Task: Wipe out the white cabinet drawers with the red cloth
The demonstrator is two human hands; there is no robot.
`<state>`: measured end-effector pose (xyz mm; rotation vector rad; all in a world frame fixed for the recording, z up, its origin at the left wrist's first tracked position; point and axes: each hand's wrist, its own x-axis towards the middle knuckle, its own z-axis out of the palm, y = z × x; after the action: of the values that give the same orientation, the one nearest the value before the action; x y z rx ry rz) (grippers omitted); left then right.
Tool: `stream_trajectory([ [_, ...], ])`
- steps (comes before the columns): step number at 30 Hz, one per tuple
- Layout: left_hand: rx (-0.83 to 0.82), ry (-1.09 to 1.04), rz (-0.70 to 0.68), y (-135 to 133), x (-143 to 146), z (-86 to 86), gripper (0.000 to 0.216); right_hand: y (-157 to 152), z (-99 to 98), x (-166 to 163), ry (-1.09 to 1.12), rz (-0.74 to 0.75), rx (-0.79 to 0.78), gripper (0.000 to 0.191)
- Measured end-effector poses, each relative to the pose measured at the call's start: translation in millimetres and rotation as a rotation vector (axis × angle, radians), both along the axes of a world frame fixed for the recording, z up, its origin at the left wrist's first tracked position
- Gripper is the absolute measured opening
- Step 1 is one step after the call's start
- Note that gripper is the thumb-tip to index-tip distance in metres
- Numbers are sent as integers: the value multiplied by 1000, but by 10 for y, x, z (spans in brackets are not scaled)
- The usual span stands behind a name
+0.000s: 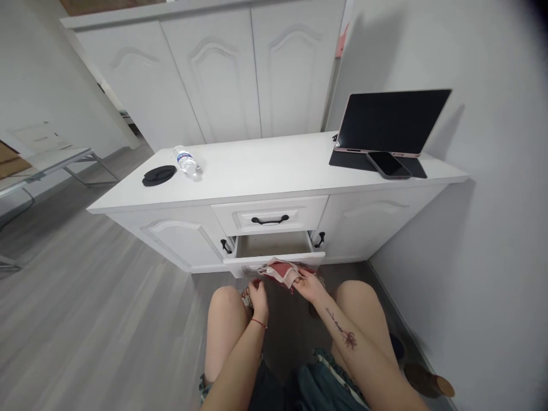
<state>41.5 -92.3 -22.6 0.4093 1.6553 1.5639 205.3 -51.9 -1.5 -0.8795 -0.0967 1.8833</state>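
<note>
I am crouched before a white cabinet [274,165] with its lower drawer [274,260] pulled open. A red and beige cloth [282,272] hangs over the drawer's front edge. My right hand [309,283] is closed on the cloth's right end. At the cloth's left end, my left hand [258,295] is curled and pinches its corner just below the drawer front. The upper drawer [269,216] with a black handle stays shut. My knees frame both hands.
On the cabinet top lie a water bottle [186,160] on its side, a black round lid [158,174], a propped tablet [391,123] and a phone [388,165]. A wall stands close on the right. Brown shoes [428,381] sit by it. A table [47,162] is far left.
</note>
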Motion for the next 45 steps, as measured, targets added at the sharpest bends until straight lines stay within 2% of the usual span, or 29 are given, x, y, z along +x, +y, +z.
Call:
stream_trajectory([
  [2, 36, 139, -40, 6, 16, 138, 21, 14, 65, 155, -9, -17, -56, 21],
  [5, 138, 477, -157, 53, 31, 394, 30, 30, 168, 375, -23, -38, -103, 18],
  [8, 180, 715, -275, 113, -16, 590, 40, 37, 264, 578, -82, -64, -99, 16],
  [11, 112, 824, -330, 118, -124, 658, 52, 30, 324, 717, -161, -79, -40, 13],
  [15, 50, 827, -391, 14, -258, 618, 70, -6, 302, 695, -244, -172, 103, 19],
  [18, 40, 780, -412, -62, -301, 557, 78, -26, 224, 538, -360, -214, 181, 27],
  [24, -34, 607, -358, -50, -301, 420, 72, 42, 135, 128, -758, -141, 371, 22],
  [30, 9, 402, -242, 110, -300, 382, 60, 118, 133, -180, -719, -99, 399, 29],
  [33, 12, 166, -154, 199, -303, 364, 52, 88, 156, -173, -739, -100, 396, 30],
  [37, 52, -170, -146, 272, -273, 375, 44, -1, 212, -17, -795, -102, 419, 33],
  [41, 205, -434, -142, 343, -265, 494, 32, -78, 200, 146, -842, -101, 431, 40],
  [45, 214, -594, -152, 465, -340, 639, 22, -112, 140, 241, -850, -112, 412, 48],
])
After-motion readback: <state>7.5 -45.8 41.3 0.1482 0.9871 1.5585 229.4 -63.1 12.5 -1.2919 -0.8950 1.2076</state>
